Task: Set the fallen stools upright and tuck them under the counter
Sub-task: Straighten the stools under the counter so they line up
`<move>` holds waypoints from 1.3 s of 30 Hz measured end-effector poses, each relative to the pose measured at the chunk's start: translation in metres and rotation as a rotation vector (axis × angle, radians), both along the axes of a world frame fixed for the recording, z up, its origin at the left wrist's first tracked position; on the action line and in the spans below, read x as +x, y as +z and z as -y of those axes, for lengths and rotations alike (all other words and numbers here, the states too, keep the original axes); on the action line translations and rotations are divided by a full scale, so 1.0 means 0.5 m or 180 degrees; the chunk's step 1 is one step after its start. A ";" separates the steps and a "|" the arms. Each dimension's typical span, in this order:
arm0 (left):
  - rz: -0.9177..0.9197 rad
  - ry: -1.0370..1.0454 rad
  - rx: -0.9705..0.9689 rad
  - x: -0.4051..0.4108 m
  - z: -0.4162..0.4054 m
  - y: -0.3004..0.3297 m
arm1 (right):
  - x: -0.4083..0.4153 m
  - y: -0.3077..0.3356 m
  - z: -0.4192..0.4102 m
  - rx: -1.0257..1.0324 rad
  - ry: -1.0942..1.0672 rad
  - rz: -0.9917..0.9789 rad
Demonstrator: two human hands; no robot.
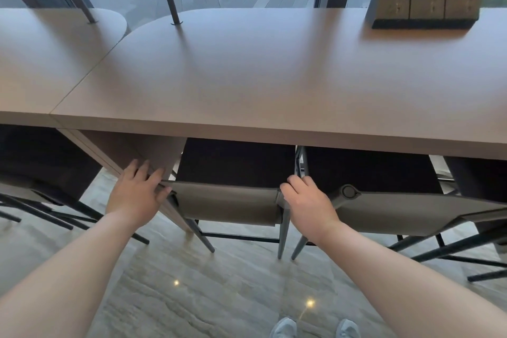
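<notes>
— Floor (219, 296) first?
— Pale veined stone, glossy, two lamp glints; grey shoes (285, 329) at bottom edge.
— Hands?
— Left hand (135, 195) and right hand (308, 200) set apart, each clamped on one end of the middle stool (227, 200) backrest. Stool upright, seat under the desk (247, 77).
— Neighbours?
— Right stool (397, 211) just beside, also tucked.
— Beyond?
— Brown desk top, wooden socket block (425, 7), window, paved street.

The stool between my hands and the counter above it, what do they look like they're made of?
The stool: its backrest looks like taupe leather or faux leather, smooth and matte, stretched over a frame; the thin dark legs look like painted metal. The counter: likely laminate or painted board, with a uniform brownish satin surface, no grain and a soft sheen. The left hand and right hand hold the backrest's ends.
</notes>
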State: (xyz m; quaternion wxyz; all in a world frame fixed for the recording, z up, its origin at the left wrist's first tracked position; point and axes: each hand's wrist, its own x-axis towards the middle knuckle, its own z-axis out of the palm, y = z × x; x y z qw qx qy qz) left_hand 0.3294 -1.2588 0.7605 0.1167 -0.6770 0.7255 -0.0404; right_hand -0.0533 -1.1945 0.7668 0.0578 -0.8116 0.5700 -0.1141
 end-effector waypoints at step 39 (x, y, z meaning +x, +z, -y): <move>-0.0767 -0.1169 0.0170 -0.247 0.014 0.026 | -0.112 0.029 -0.015 -0.0278 -0.0249 -0.0315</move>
